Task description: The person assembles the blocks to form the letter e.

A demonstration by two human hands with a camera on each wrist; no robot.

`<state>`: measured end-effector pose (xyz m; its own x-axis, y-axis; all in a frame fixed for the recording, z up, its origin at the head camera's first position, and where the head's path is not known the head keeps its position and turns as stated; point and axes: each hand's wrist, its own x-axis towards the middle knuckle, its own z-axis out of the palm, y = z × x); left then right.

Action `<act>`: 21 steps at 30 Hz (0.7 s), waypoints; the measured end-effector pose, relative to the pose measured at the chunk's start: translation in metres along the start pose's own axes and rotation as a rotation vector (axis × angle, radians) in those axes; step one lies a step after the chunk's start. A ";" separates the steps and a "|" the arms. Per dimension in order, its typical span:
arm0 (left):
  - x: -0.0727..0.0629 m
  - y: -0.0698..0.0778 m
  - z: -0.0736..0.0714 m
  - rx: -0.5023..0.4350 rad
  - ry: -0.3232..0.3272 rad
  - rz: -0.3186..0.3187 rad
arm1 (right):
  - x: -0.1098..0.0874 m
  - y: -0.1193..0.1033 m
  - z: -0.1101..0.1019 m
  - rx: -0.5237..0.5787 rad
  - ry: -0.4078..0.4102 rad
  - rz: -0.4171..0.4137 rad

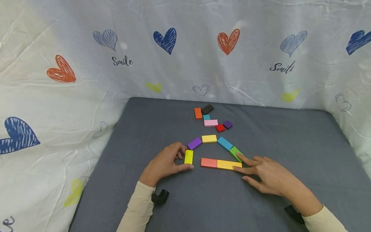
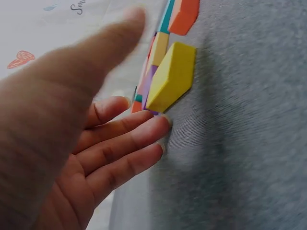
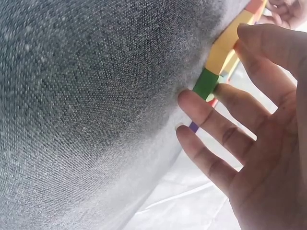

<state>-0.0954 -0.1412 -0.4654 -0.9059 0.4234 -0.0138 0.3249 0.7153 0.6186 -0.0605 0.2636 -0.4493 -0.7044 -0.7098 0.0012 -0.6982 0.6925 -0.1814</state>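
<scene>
My left hand [image 1: 166, 161] stands beside a bright yellow block [image 1: 188, 157], its thumb near the front end and its fingertips around the far left corner. In the left wrist view the thumb is clear of this block [image 2: 173, 76], while extended fingers [image 2: 139, 134] reach its lower edge. My right hand [image 1: 268, 175] extends one finger onto a green block [image 1: 236, 154] and another onto the right end of a long orange-yellow block [image 1: 227, 164]. A coral block [image 1: 209, 162] adjoins that block's left end. Purple [image 1: 195, 143], pale yellow [image 1: 209, 139] and blue [image 1: 224, 143] blocks form an arch behind.
Behind the arch lie loose orange [image 1: 198, 113], black [image 1: 207, 109], teal [image 1: 206, 117], pink [image 1: 211, 123], red [image 1: 220, 128] and dark purple [image 1: 227, 124] blocks. Grey cloth [image 1: 203, 199] covers the table. A white curtain [image 1: 197, 71] with printed hearts hangs behind and to the sides.
</scene>
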 end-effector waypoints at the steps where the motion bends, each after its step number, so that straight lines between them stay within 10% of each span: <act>1: 0.000 0.000 -0.002 0.005 0.005 0.002 | 0.000 0.000 0.000 0.001 0.000 0.000; 21: 0.056 0.056 -0.049 0.300 0.160 0.226 | 0.000 0.002 0.002 0.014 0.002 0.003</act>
<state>-0.1410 -0.1049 -0.3929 -0.8259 0.5136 0.2328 0.5639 0.7548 0.3351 -0.0613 0.2649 -0.4517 -0.7070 -0.7072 0.0024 -0.6940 0.6931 -0.1949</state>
